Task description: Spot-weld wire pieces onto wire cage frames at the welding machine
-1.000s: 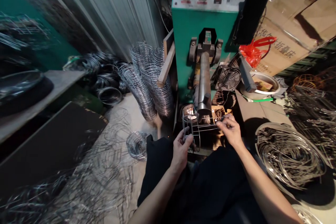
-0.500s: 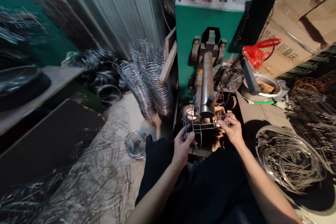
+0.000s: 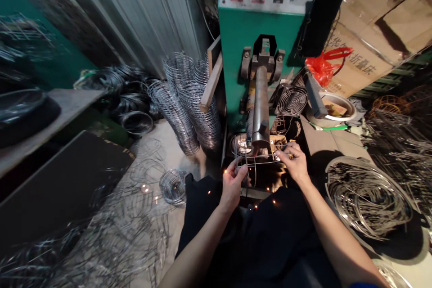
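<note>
A bent metal wire frame point(image 3: 255, 172) sits under the thick cylindrical arm point(image 3: 261, 112) of a green spot welder point(image 3: 232, 45). My left hand point(image 3: 232, 182) is closed on the frame's left side, thumb and fingers pinching its wires. On the right, my right hand point(image 3: 294, 161) is closed in a pinch on a thin metal wire beside the welder's tip. Whether that wire is part of the frame or a separate piece, I cannot tell. The weld point is partly hidden beneath the arm. Orange sparks point(image 3: 274, 201) fly over my dark clothing and to the left.
Tall stacks of wire rings point(image 3: 199, 103) stand left of the machine, beside a wooden bar point(image 3: 212, 83). Loose bent wires point(image 3: 128, 216) cover the floor. At right are a round tray point(image 3: 329, 180) of wire pieces, a metal bowl point(image 3: 351, 109) and a cardboard box point(image 3: 361, 31).
Sparks have appeared around my hands and lap. Both hands keep their hold on the wires under the welder's arm. The whole view has shifted slightly.
</note>
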### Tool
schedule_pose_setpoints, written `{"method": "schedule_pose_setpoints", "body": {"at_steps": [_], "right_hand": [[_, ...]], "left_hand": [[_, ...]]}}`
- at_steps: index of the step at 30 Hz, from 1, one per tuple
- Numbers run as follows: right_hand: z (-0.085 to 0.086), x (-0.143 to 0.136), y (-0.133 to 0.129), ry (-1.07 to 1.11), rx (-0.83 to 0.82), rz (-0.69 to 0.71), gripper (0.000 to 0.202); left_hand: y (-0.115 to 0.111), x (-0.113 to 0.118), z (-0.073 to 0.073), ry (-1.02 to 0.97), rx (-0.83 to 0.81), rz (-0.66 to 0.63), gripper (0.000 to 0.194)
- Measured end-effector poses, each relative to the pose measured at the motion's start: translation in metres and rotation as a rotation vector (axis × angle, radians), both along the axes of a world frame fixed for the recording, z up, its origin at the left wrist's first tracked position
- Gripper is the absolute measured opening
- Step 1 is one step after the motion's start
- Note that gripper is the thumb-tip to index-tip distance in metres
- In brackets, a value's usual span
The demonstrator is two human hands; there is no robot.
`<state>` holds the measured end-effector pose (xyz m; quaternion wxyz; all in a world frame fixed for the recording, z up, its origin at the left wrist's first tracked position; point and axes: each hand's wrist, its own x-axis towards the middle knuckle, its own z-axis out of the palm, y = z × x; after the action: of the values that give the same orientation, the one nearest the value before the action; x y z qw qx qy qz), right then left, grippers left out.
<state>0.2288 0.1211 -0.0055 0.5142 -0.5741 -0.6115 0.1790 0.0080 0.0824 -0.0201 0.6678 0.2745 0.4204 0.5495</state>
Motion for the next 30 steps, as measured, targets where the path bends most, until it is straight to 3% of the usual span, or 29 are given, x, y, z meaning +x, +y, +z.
{"method": "schedule_pose_setpoints", "body": {"at_steps": [4, 7, 10, 12, 13, 15, 17, 19, 21, 25, 30], "right_hand": [[-0.010, 0.010, -0.029, 0.072, 0.015, -0.029, 0.032], [-0.026, 0.028, -0.067, 0.105, -0.103, -0.089, 0.047], [-0.033, 0.041, -0.102, 0.114, -0.459, 0.025, 0.050], [-0.029, 0.041, -0.111, 0.088, -0.718, 0.232, 0.055], [-0.027, 0.037, -0.109, 0.049, -0.813, 0.347, 0.055], [-0.024, 0.023, -0.097, -0.052, -0.921, 0.544, 0.055], [-0.024, 0.004, -0.082, -0.182, -0.928, 0.626, 0.052], [-0.027, -0.015, -0.076, -0.343, -0.847, 0.591, 0.045], [-0.034, -0.025, -0.081, -0.465, -0.681, 0.450, 0.039], [-0.050, -0.025, -0.107, -0.524, -0.435, 0.233, 0.038], [-0.044, -0.023, -0.103, -0.644, -0.431, 0.199, 0.039]], "left_hand": [[-0.028, -0.001, 0.011, -0.067, -0.085, 0.026, 0.060], [-0.084, -0.014, 0.010, -0.172, -0.243, -0.032, 0.048], [-0.142, -0.051, 0.000, -0.061, -0.319, -0.324, 0.047], [-0.155, -0.081, -0.004, 0.255, -0.232, -0.608, 0.039], [-0.150, -0.092, -0.005, 0.473, -0.149, -0.716, 0.036], [-0.122, -0.099, -0.004, 0.901, 0.133, -0.619, 0.034], [-0.083, -0.085, -0.005, 0.976, 0.250, -0.557, 0.040], [-0.051, -0.062, -0.010, 1.176, 0.436, -0.501, 0.035], [-0.034, -0.042, -0.020, 1.276, 0.501, -0.462, 0.028], [-0.035, -0.031, -0.038, 1.370, 0.555, -0.402, 0.027], [-0.030, -0.037, -0.034, 1.400, 0.645, -0.367, 0.026]]}}
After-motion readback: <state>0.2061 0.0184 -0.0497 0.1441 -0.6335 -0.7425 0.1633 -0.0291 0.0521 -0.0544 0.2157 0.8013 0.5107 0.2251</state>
